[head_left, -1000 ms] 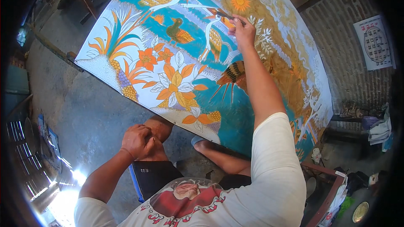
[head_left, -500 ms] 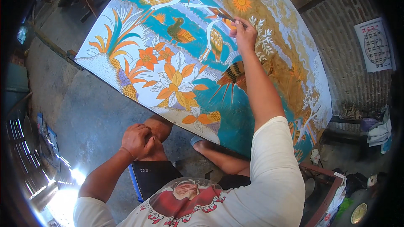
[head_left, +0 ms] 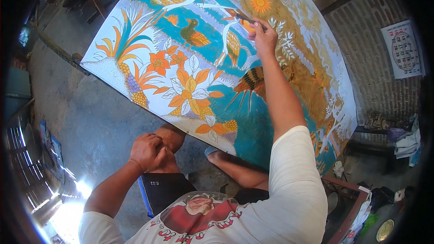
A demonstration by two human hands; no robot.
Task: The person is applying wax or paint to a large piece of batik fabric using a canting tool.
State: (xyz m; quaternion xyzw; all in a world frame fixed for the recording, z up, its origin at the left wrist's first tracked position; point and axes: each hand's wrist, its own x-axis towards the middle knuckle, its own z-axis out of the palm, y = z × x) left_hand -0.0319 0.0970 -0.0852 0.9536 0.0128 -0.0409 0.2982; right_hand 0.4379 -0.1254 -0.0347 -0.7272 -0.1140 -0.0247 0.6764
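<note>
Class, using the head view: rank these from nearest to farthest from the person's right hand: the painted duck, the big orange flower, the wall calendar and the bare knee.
1. Painted duck, just left of the right hand, on the teal cloth.
2. Big orange flower, lower left on the cloth.
3. Wall calendar, far right on the brick wall.
4. Bare knee, below, under the left hand.

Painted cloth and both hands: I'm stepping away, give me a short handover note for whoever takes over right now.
Right hand: raised, gripping a thin brush with its tip on the painted cloth, near the white bird.
Left hand: closed fist resting on the left knee, holding nothing visible.
Done: flowers, birds, teal and gold background largely coloured.
Left: white patches remain at the lower-left corner and along the far edge.
</note>
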